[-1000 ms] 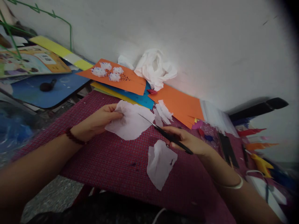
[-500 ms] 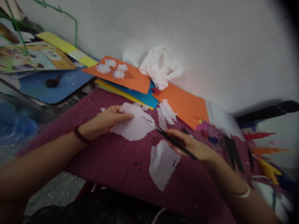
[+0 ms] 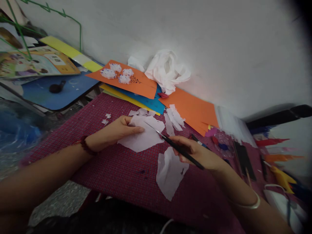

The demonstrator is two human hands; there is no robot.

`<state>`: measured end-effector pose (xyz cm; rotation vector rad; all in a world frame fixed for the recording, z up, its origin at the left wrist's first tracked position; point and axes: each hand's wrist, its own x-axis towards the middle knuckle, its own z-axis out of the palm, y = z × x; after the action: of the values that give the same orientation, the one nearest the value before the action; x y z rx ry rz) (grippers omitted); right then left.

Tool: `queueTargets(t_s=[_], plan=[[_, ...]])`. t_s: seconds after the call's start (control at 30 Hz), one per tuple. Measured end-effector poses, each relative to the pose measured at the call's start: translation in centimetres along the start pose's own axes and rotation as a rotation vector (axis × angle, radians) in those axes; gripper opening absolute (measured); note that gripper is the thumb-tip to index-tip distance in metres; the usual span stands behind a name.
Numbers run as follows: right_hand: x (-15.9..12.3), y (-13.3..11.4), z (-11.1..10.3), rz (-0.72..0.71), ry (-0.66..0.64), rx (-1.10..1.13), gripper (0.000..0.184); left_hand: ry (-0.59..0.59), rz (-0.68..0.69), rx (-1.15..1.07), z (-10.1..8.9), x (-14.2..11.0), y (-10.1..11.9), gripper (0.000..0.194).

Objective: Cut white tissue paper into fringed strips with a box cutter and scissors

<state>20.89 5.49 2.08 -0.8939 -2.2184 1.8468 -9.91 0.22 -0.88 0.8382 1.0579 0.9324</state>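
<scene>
A torn-edged sheet of thin white paper (image 3: 140,141) is pinched at its upper left by my left hand (image 3: 122,128), thumb on top. My right hand (image 3: 192,151) is closed around the black handles of what look like scissors (image 3: 181,150), seen edge-on. Their thin metal tip lies over the middle of the paper; whether it cuts in I cannot tell. Below my right hand, a second creased piece of white paper (image 3: 169,175) rests on the checked red tablecloth (image 3: 114,169).
Orange card with white puffy flowers (image 3: 124,78) lies at the back, beside plain orange card (image 3: 192,107) and crumpled white tissue (image 3: 167,70). White strips (image 3: 175,117) are in front. A blue stool (image 3: 80,86) stands left, a black bar (image 3: 280,115) juts in from the right.
My left hand and the sheet have shifted slightly down and right in the view, uncovering paper scraps behind. The scissors' tip has moved slightly left in the view.
</scene>
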Motion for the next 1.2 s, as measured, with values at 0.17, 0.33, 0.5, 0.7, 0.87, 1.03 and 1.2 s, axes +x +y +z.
queueTargets(t_s=[0.17,0.33,0.5,0.7,0.87,1.03,1.2], plan=[[0.2,0.3,0.3,0.017,0.060,0.032,0.070,0.008,-0.050,-0.085,0.0,0.0,-0.1,0.018],[0.3,0.6,0.5,0.027,0.081,0.022,0.064,0.055,-0.008,-0.142,0.4,0.0,0.3,0.017],[0.3,0.0,0.5,0.004,0.035,-0.040,0.068,0.041,0.032,-0.115,0.3,0.1,0.1,0.009],[0.6,-0.7,0.6,-0.024,-0.033,-0.109,0.071,-0.062,0.045,-0.071,0.2,0.0,-0.4,0.014],[1.1,-1.0,0.8,-0.017,-0.041,-0.038,0.074,-0.150,0.012,-0.022,0.3,-0.2,-0.8,0.019],[0.6,-0.8,0.7,-0.018,-0.032,-0.004,0.074,-0.090,0.034,-0.050,0.3,-0.4,-0.5,0.023],[-0.6,-0.1,-0.1,-0.024,-0.013,-0.045,0.072,-0.011,0.055,-0.110,0.1,-0.3,-0.3,0.019]])
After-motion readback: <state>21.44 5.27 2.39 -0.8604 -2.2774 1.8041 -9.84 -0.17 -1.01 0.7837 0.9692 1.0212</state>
